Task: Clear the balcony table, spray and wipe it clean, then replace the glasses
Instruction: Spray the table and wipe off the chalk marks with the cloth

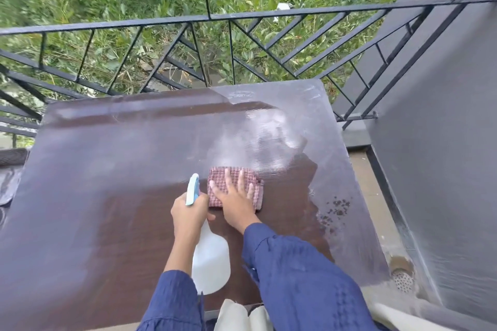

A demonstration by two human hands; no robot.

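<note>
Head view: I see the cloth (219, 172) lying mid-desk (107, 169). Right hand (236, 199) presses flat on it, fingers spread wide. Left hand (188, 212), just left of the cloth, grips the bottle (211, 260) at its neck. Wet streaks beyond the cloth, droplets to its right.

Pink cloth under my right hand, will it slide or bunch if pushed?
The cloth looks soft and folded, so probably floppy when lifted. The flat right hand pressing it should limit bunching. The table looks wet, so it likely glides.
</note>
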